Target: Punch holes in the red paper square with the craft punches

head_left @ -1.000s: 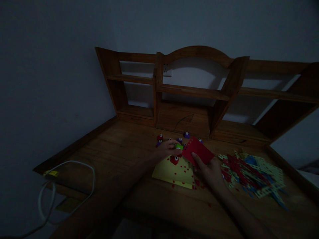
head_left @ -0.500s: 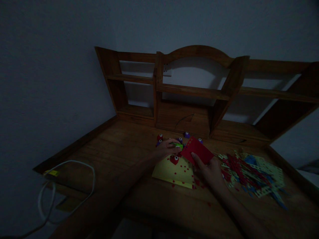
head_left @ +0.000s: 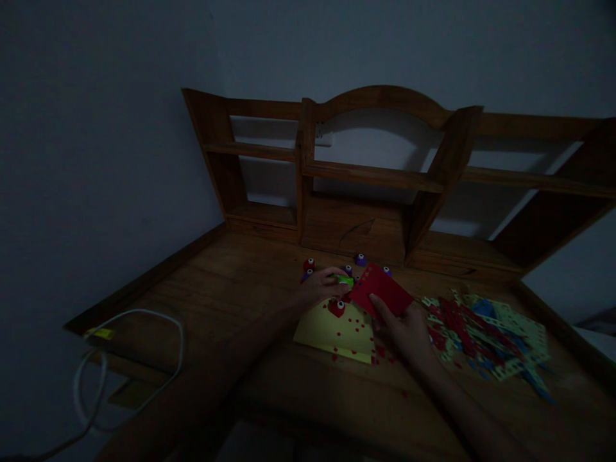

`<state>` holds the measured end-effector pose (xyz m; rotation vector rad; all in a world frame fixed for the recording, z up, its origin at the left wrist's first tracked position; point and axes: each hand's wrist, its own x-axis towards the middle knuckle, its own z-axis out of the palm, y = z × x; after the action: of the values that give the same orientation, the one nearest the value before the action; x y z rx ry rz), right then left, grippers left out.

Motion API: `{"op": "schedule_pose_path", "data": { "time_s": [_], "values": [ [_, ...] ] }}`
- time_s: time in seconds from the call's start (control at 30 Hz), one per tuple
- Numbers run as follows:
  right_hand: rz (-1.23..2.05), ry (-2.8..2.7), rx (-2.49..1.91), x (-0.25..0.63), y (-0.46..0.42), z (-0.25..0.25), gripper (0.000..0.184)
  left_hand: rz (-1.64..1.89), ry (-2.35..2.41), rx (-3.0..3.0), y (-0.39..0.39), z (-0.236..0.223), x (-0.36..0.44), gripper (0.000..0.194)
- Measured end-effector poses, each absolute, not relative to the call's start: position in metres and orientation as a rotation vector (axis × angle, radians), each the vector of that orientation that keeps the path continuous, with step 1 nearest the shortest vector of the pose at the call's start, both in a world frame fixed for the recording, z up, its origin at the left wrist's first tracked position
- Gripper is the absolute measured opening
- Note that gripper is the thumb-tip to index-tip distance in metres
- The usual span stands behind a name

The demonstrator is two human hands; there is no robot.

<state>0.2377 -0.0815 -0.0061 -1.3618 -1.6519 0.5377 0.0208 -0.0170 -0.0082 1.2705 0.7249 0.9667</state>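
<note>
My left hand point(head_left: 323, 286) is closed around a small green paper punch point(head_left: 345, 280). The fingers of my right hand point(head_left: 407, 328) pinch a red sheet of paper point(head_left: 387, 292), thumb on top. A row of punched holes runs along the sheet's upper left edge, close beside the green punch. Below them a yellow sheet of paper point(head_left: 320, 330) lies on the desk, scattered with small red cut-outs. A red paper punch point(head_left: 338, 308) rests on the yellow sheet. Purple punches point(head_left: 360, 260) and another red punch point(head_left: 308, 264) stand behind my hands.
A heap of punched paper scraps point(head_left: 491, 337) in red, yellow and blue lies right of my right hand. A wooden shelf unit point(head_left: 370, 173) stands along the desk's back. A white cable point(head_left: 181, 340) loops at the left edge of the wooden desk point(head_left: 202, 276).
The red sheet's punched edge sits slightly differently beside the green punch, with its holes showing a little more. Both hands stay in nearly the same place.
</note>
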Motion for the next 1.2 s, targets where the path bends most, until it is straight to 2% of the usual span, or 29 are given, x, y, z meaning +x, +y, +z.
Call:
{"op": "schedule_pose_path", "data": {
  "time_s": [1.2],
  "values": [
    [0.45, -1.66, -1.359, 0.234, -0.082, -0.004, 0.038, 0.861, 0.722, 1.348, -0.026, 0.002, 0.026, 0.048]
  ]
}}
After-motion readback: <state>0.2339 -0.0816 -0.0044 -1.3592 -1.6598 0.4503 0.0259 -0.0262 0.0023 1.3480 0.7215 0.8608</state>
